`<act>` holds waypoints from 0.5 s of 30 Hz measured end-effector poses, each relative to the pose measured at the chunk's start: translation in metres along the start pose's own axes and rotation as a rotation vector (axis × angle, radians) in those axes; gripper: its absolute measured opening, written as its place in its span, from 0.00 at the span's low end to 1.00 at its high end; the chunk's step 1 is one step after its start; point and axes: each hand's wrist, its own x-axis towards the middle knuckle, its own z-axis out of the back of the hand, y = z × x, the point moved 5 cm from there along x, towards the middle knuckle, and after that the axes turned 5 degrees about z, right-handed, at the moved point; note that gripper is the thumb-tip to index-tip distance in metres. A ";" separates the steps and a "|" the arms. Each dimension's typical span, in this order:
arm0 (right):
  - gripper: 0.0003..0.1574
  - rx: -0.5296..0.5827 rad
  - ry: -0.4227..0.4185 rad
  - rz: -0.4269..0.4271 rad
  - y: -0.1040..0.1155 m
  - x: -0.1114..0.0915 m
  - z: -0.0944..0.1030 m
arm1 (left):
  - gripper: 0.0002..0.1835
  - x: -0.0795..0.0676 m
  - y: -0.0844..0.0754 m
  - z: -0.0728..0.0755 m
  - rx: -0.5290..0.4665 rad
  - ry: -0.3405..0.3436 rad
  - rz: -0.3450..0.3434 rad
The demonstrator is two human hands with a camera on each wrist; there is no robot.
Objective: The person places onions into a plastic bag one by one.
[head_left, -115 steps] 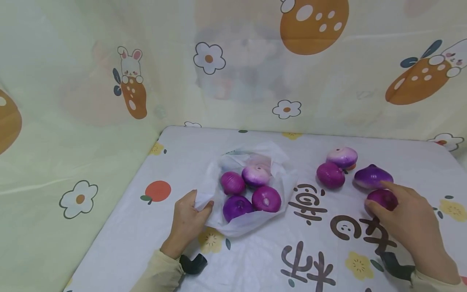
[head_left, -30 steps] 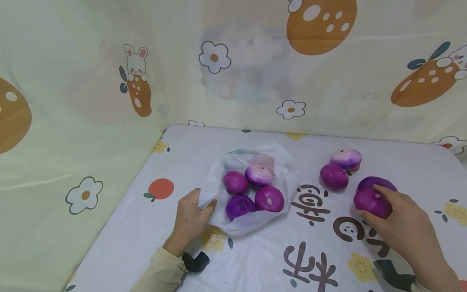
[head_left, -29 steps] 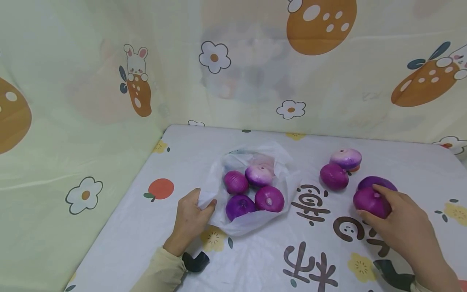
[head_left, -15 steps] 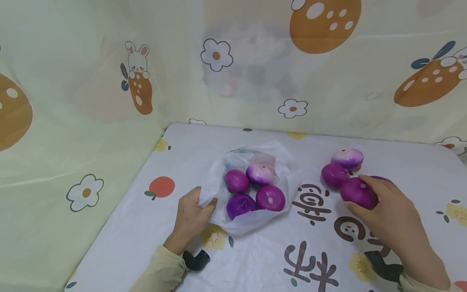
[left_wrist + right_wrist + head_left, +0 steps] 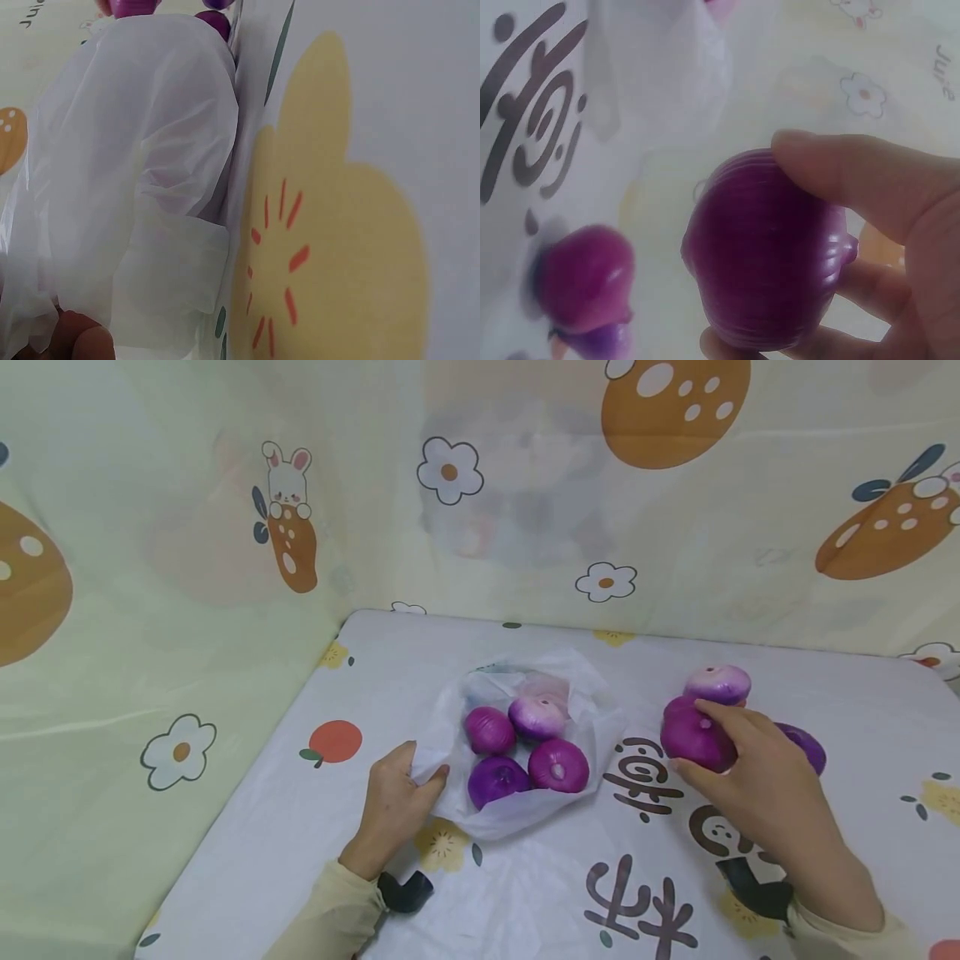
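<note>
My left hand pinches the near-left rim of a white plastic bag; in the left wrist view the bag rises above the fingertips. Several purple onions lie inside the opened bag. My right hand grips a reddish-purple onion between thumb and fingers, to the right of the bag. The right wrist view shows this ridged onion held above the table. Partly behind it is another reddish-purple onion.
A pale purple-and-white onion sits at the back right of the table. A dark purple onion lies beyond my right hand, partly covered by it. The cloth-covered table meets patterned curtains at the back and left.
My right hand has picked up the reddish-purple onion and carried it left towards the bag, past the dark purple one. The left hand keeps its hold on the bag's rim.
</note>
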 end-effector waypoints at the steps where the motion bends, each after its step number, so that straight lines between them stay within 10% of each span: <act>1: 0.54 0.005 -0.010 0.014 0.003 0.001 0.000 | 0.09 0.000 0.000 0.000 0.000 0.001 0.000; 15: 0.49 0.055 -0.031 0.115 0.041 0.011 -0.003 | 0.09 0.000 0.000 0.000 0.004 0.003 0.009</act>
